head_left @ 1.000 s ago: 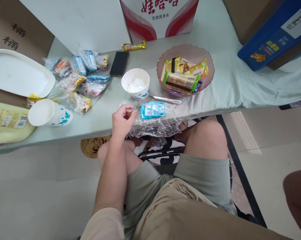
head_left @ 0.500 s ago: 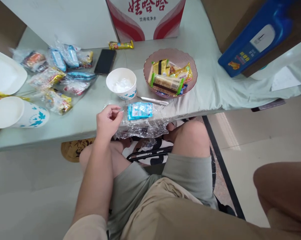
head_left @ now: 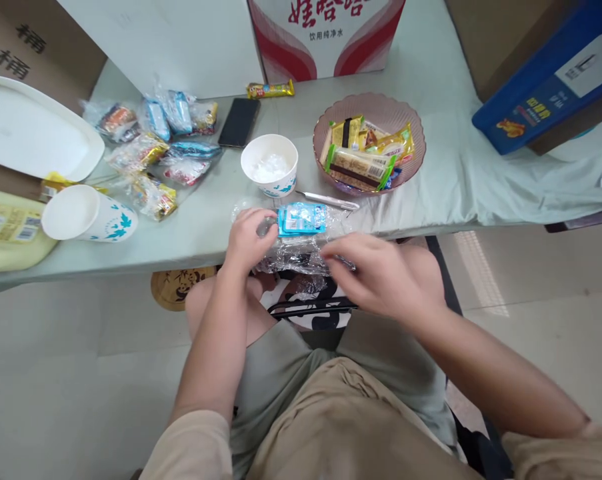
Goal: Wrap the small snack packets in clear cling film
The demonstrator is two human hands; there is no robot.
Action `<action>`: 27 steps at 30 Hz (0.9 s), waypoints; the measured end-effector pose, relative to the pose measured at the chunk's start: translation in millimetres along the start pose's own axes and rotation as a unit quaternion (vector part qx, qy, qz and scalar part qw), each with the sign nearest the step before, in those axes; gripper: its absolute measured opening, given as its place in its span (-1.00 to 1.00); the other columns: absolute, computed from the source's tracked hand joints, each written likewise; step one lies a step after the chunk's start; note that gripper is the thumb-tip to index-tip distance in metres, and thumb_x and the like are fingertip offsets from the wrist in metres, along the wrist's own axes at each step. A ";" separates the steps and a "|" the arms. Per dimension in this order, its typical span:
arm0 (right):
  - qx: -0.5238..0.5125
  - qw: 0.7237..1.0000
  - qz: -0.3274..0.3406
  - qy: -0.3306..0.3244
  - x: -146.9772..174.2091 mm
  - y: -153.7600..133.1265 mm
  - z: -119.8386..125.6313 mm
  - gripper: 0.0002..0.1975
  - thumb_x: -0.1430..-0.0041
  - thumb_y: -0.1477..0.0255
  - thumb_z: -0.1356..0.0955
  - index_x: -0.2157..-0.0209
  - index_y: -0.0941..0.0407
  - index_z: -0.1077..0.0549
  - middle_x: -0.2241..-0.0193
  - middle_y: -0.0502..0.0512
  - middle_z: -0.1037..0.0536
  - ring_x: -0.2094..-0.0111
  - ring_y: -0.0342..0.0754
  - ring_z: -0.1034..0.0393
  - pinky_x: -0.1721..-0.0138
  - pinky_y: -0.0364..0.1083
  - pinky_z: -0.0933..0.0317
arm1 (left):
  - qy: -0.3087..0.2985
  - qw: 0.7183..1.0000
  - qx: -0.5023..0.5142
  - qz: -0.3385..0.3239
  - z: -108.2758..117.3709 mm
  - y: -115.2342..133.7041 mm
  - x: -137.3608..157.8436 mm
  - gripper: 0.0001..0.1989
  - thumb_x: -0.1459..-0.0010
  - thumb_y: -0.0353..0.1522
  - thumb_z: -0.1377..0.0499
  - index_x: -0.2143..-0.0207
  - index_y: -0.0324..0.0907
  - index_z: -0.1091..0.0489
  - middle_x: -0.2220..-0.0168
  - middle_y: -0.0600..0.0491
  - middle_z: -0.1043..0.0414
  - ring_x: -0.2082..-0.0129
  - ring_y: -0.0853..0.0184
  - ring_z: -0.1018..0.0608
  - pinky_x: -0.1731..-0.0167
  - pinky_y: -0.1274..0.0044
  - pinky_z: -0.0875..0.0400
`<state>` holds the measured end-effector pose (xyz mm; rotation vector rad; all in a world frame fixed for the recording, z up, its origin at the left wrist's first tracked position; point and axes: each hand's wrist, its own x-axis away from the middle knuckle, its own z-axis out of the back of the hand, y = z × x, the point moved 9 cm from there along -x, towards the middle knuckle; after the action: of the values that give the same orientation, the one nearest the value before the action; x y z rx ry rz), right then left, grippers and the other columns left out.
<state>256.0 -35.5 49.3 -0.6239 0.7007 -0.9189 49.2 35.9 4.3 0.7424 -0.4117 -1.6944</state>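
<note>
Blue sachets [head_left: 305,219] lie stacked on a crumpled sheet of clear plastic wrapping [head_left: 301,257] at the table's front edge. My left hand [head_left: 251,241] rests at the left side of the wrapping, its fingers loosely curled and the thumb apart, close to the sachets. Over the wrapping's right side is my right hand [head_left: 375,273], slightly blurred, fingers stretched out and thumb apart. A metal tool with a slim handle [head_left: 331,200] lies just behind the sachets. Behind it stands a paper cup [head_left: 269,167] holding crumpled clear plastic.
A pink glass bowl [head_left: 325,170] holds several wrapped snacks. Left of the cup are a phone [head_left: 239,123], bagged snacks [head_left: 138,153], a tilted paper cup [head_left: 93,213] and a white tray [head_left: 55,150]. A printed carton [head_left: 331,50] and a blue container [head_left: 525,100] stand farther back.
My right hand has come into view from the lower right and reached the wrapping. The view has shifted left; my left hand stays beside the sachets.
</note>
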 end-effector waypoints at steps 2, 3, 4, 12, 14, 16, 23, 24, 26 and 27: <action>0.041 0.997 0.042 -0.050 -15.6 -2.4 -28.6 -0.71 -0.37 0.47 -0.23 0.01 0.10 -0.52 0.08 0.18 -0.60 0.02 0.05 -0.48 -0.05 0.07 -0.39 | -0.033 0.999 -0.043 0.005 -9.1 -2.2 -1.6 -0.65 -0.04 -0.51 -0.17 0.09 -0.13 -0.50 0.02 -0.02 -0.56 -0.06 0.13 -0.53 -0.16 0.27 -0.40; 0.072 0.994 0.052 -0.066 -23.7 0.1 -42.4 -0.67 -0.34 0.52 -0.21 -0.02 0.15 -0.50 0.03 0.22 -0.59 -0.05 0.09 -0.45 -0.11 0.10 -0.35 | -0.048 0.997 -0.058 0.016 -13.3 -5.3 -2.3 -0.57 -0.03 -0.54 -0.15 0.02 -0.14 -0.47 -0.05 -0.04 -0.53 -0.11 0.11 -0.50 -0.20 0.25 -0.37; 0.107 0.990 0.049 -0.072 -31.8 5.3 -53.4 -0.63 -0.31 0.56 -0.19 -0.06 0.19 -0.48 -0.05 0.26 -0.55 -0.13 0.12 -0.40 -0.17 0.12 -0.30 | -0.063 0.995 -0.070 0.026 -17.2 -8.9 -2.7 -0.50 -0.01 -0.56 -0.14 -0.04 -0.16 -0.43 -0.11 -0.07 -0.49 -0.16 0.10 -0.48 -0.24 0.24 -0.35; 0.254 0.964 -0.036 -0.076 -59.2 38.7 -67.8 -0.42 -0.26 0.45 -0.26 -0.30 0.24 -0.26 -0.33 0.30 -0.29 -0.34 0.24 -0.13 -0.30 0.21 -0.03 | -0.081 0.994 -0.068 0.040 -26.3 -17.7 -1.4 -0.69 -0.10 -0.41 -0.25 0.07 -0.17 -0.48 -0.14 -0.10 -0.43 -0.18 0.09 -0.45 -0.27 0.23 -0.31; 0.254 0.963 -0.041 -0.076 -61.5 40.1 -64.6 -0.40 -0.23 0.42 -0.28 -0.29 0.23 -0.28 -0.32 0.31 -0.31 -0.34 0.26 -0.14 -0.28 0.20 -0.05 | -0.068 0.994 -0.068 0.045 -25.4 -14.7 -2.1 -0.71 -0.09 -0.37 -0.30 0.10 -0.15 -0.48 -0.09 -0.09 -0.45 -0.14 0.09 -0.47 -0.23 0.22 -0.33; 0.250 0.964 -0.046 -0.073 -65.0 41.3 -60.6 -0.43 -0.22 0.44 -0.28 -0.27 0.19 -0.32 -0.30 0.27 -0.35 -0.32 0.24 -0.18 -0.25 0.19 -0.08 | -0.055 0.995 -0.068 0.054 -25.1 -11.5 -3.7 -0.71 -0.11 -0.31 -0.32 0.10 -0.13 -0.46 -0.03 -0.08 -0.47 -0.10 0.09 -0.48 -0.18 0.21 -0.35; 0.197 0.974 -0.082 -0.078 -78.4 50.9 -42.8 -0.54 -0.23 0.53 -0.26 -0.14 0.04 -0.47 -0.18 0.10 -0.50 -0.20 0.14 -0.37 -0.17 0.17 -0.20 | -0.043 0.991 -0.093 0.089 -30.5 -13.8 -6.9 -0.69 -0.16 -0.22 -0.30 0.06 -0.08 -0.44 -0.03 -0.08 -0.47 -0.14 0.01 -0.42 -0.18 0.16 -0.26; 0.184 0.976 -0.086 -0.077 -78.9 52.8 -41.1 -0.55 -0.22 0.52 -0.27 -0.13 0.05 -0.47 -0.18 0.10 -0.51 -0.19 0.12 -0.38 -0.16 0.15 -0.22 | -0.050 0.990 -0.097 0.091 -31.7 -14.7 -6.9 -0.69 -0.15 -0.21 -0.30 0.06 -0.06 -0.44 -0.04 -0.07 -0.46 -0.16 0.00 -0.40 -0.18 0.15 -0.24; 0.174 0.978 -0.090 -0.067 -77.7 55.8 -37.4 -0.57 -0.25 0.50 -0.28 -0.13 0.05 -0.48 -0.16 0.12 -0.52 -0.21 0.13 -0.37 -0.16 0.14 -0.23 | -0.067 0.988 -0.105 0.095 -33.5 -15.7 -6.8 -0.68 -0.12 -0.21 -0.32 0.08 -0.04 -0.46 -0.07 -0.05 -0.43 -0.18 -0.01 -0.38 -0.20 0.13 -0.23; 0.179 0.978 -0.087 -0.056 -75.7 56.0 -34.7 -0.60 -0.28 0.47 -0.28 -0.12 0.05 -0.49 -0.15 0.13 -0.54 -0.22 0.14 -0.35 -0.17 0.17 -0.21 | -0.073 0.987 -0.109 0.098 -33.7 -15.9 -6.8 -0.68 -0.11 -0.21 -0.33 0.08 -0.03 -0.46 -0.08 -0.04 -0.42 -0.18 -0.01 -0.37 -0.20 0.13 -0.22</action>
<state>224.8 49.8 6.8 -0.4164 0.3687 -1.1315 60.8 50.4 -28.7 0.4058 -0.3816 -1.5813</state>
